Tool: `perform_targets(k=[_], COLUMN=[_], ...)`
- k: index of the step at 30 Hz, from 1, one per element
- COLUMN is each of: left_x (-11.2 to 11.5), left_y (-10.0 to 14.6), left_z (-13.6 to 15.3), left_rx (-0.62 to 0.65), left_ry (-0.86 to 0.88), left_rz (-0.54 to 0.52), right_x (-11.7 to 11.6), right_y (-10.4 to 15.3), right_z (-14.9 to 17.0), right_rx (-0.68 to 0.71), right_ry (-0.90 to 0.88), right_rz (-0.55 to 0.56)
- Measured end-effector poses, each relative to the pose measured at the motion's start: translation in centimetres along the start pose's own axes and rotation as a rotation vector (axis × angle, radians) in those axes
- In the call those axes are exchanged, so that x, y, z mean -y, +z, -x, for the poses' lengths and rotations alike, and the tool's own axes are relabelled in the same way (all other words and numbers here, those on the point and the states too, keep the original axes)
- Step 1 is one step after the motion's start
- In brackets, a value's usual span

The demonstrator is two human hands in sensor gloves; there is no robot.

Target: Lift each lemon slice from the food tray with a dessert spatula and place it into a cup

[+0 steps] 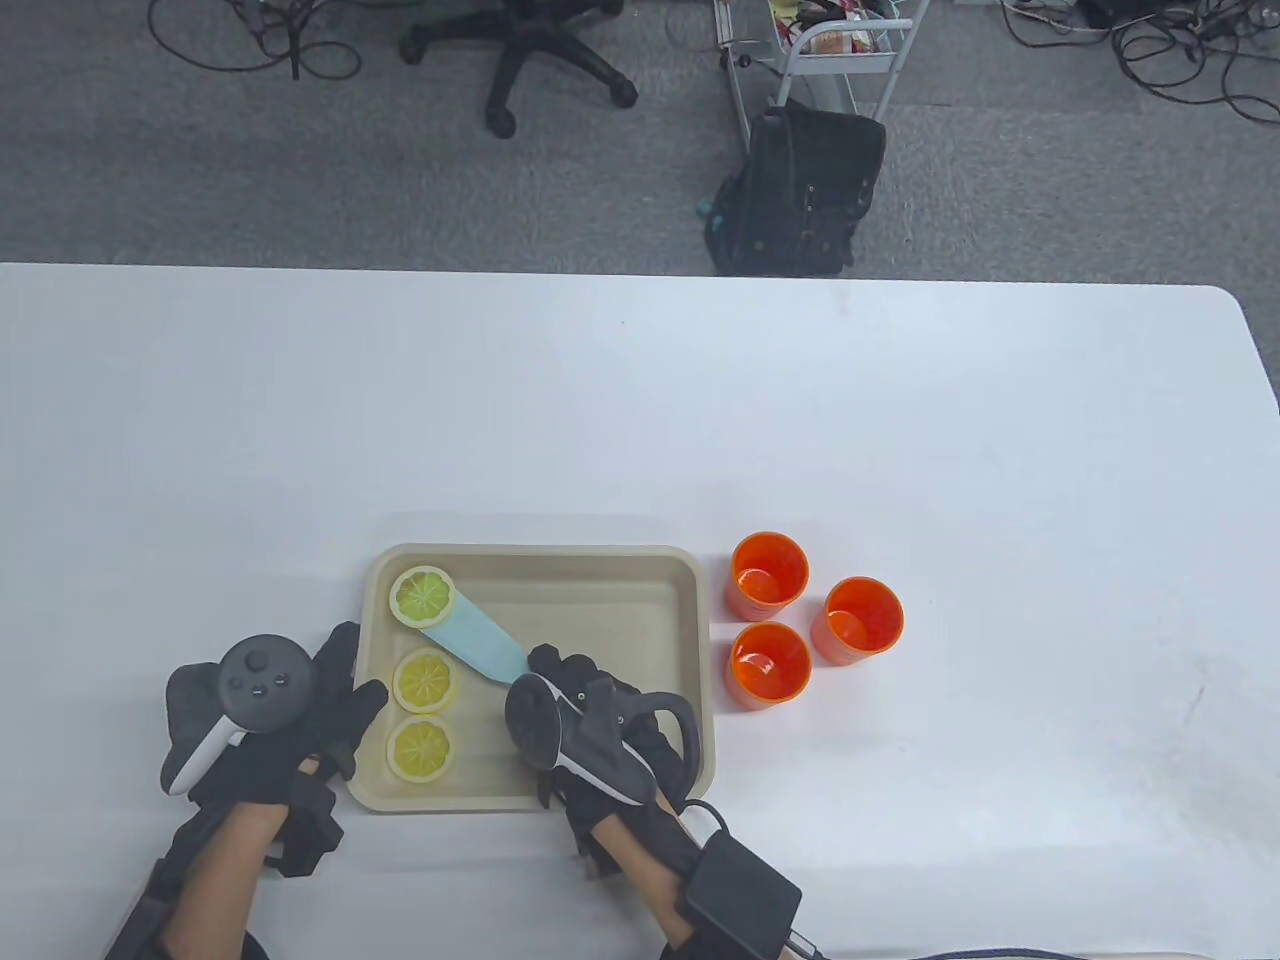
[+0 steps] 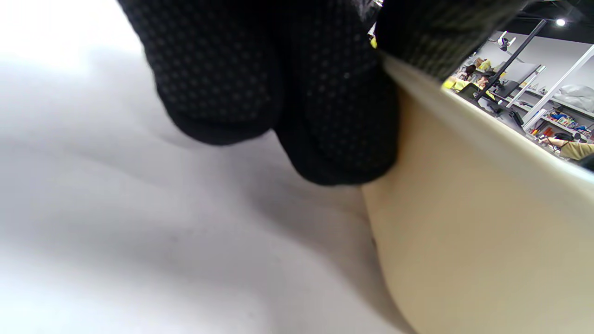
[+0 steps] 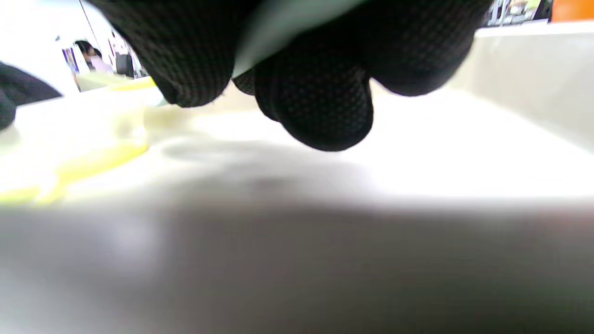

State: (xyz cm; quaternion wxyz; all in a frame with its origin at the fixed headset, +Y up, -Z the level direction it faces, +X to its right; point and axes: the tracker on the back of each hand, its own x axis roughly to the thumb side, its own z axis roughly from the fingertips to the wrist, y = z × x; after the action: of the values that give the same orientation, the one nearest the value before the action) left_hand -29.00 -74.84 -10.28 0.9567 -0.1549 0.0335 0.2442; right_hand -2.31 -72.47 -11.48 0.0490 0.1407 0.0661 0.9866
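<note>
A beige food tray (image 1: 600,565) holds three lemon slices down its left side: a far one (image 1: 422,597), a middle one (image 1: 426,681) and a near one (image 1: 421,749). My right hand (image 1: 560,675) is inside the tray and grips the handle of a light blue dessert spatula (image 1: 478,640). The blade's tip lies at the far slice, under its right edge. In the right wrist view the handle (image 3: 287,18) shows between curled fingers (image 3: 320,111). My left hand (image 1: 345,690) rests with straight fingers against the tray's left wall (image 2: 464,208). Three orange cups (image 1: 767,575), (image 1: 862,618), (image 1: 768,665) stand right of the tray.
The white table (image 1: 640,420) stretches wide around the tray and cups. Past its far edge are an office chair (image 1: 530,50), a black backpack (image 1: 800,190) and a metal cart (image 1: 840,50) on the grey floor.
</note>
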Motion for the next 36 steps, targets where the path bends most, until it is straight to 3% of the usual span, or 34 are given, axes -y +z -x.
perform_targets(k=[8,16,25,36], left_x=[0.0,0.0,0.0,-0.1], left_y=[0.0,0.0,0.0,0.1], left_z=[0.0,0.1,0.2,0.2], left_rx=[0.002,-0.001,-0.002,-0.003], left_ry=[-0.006,-0.001,0.006,0.008], left_rz=[-0.002,-0.001,0.001,0.002], right_x=[3.4,6.6,8.8,9.4], right_y=[1.9,3.6,4.3,5.8], right_z=[2.3,7.8,13.1,19.8], right_rx=[-0.025,-0.094,-0.205,-0.352], right_ry=[-0.094,-0.242,-0.305,-0.383], right_rz=[0.113,0.154,0.19,0.188])
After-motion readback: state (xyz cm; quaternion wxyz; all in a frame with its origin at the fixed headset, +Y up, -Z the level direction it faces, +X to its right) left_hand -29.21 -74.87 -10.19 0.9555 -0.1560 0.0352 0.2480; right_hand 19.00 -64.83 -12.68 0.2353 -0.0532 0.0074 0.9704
